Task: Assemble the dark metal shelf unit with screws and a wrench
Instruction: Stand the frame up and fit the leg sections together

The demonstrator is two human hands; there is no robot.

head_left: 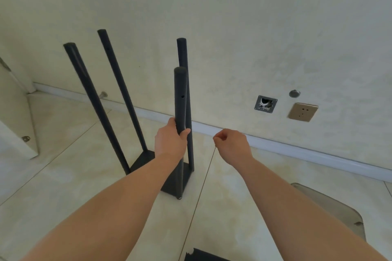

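Shelf unit: dark metal base plate on the floor, four uprights standing.
Left hand: wrapped around the near upright, below its screw hole.
Right hand: just right of that upright, fingertips pinched together; contents too small to identify, possibly a screw.
Risk: a loosened left-hand hold may let the upright lean, misaligning the hole; a small screw could drop and roll away.

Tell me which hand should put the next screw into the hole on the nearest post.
Right, probably. The left hand already grips the nearest post below its side hole and steadies it. The right hand is off the frame, beside that post, fingertips pinched together; whether it holds a screw is too small to tell.
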